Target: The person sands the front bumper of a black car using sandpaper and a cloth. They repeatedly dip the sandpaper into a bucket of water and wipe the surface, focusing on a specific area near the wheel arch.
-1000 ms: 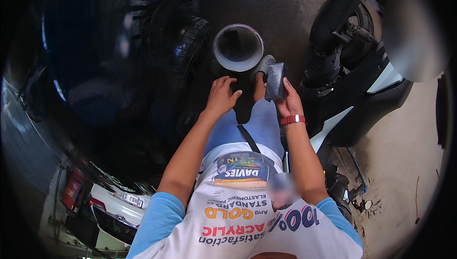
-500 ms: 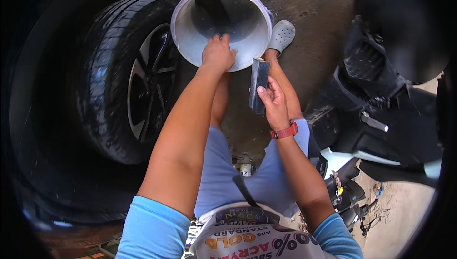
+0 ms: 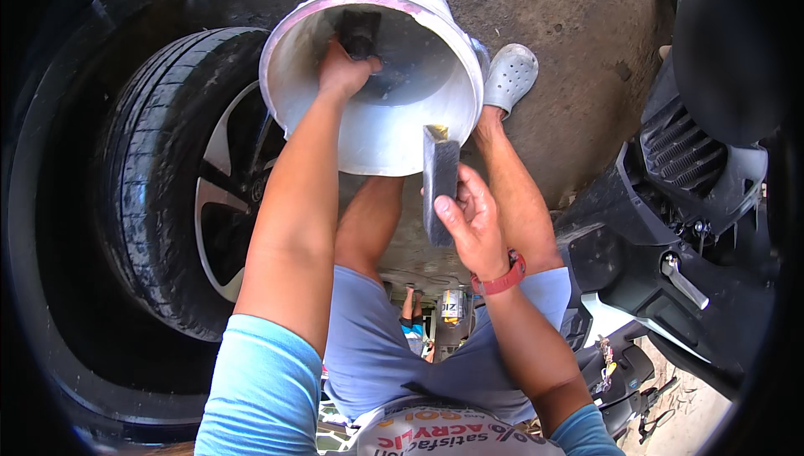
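A white bucket (image 3: 385, 142) stands tipped toward me between my feet, with greyish water or a dull bottom inside. My left hand (image 3: 345, 69) reaches into it, closed around the lower end of a dark, flat rectangular piece (image 3: 362, 24) near the inner wall. The far part of that piece lies in shade. In front of the bucket's near rim, my right hand (image 3: 473, 221) grips a dark grey rectangular block (image 3: 441, 184) upright, thumb on its near face. The block's top end looks yellowish.
A car wheel (image 3: 151, 180) under a dark wheel arch stands close on my left. My grey perforated clog (image 3: 512, 75) is right of the bucket. A motorcycle (image 3: 636, 263) fills the right side. Behind my legs a can (image 3: 453, 307) and another person (image 3: 413, 326) show.
My left hand has gone deeper into the bucket and closed on the dark piece there. My right hand keeps the grey block by the rim. The whole view has shifted.
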Available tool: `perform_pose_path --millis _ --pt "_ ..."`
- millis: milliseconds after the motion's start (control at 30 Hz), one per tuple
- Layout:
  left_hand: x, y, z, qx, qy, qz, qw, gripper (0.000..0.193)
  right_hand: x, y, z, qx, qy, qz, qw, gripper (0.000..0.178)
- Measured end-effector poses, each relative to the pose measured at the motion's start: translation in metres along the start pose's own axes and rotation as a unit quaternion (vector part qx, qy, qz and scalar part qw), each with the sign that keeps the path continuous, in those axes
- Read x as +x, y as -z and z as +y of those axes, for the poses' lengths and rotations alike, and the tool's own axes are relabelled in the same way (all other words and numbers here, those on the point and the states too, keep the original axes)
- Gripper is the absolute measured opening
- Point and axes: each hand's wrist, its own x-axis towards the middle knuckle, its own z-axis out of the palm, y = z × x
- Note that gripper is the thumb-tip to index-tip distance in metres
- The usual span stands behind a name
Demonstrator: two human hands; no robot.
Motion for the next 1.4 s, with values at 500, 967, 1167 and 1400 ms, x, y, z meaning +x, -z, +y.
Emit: perform_pose_path --millis 500,967,1167,1400 --pt "-0.290 -0.012 0.038 -0.514 -0.018 -0.209 0.832 0.076 -0.035 -0.034 -0.028 -0.375 0.151 0.084 0.911 0.055" --pt "-0.473 0.109 0.040 -0.561 -0.177 -0.100 0.802 0.047 -0.145 -0.106 -0.148 -0.208 0.134 0.003 0.969 0.037" --pt "-0.569 0.206 0.036 -0.458 -0.287 0.155 0.827 0.046 -0.215 -0.109 -0.241 -0.055 0.156 -0.059 0.984 0.046" --pt "-0.757 0.380 -0.008 -0.529 -0.466 0.291 0.647 0.040 -0.261 -0.092 -0.298 -0.059 0.228 0.037 0.971 0.044"
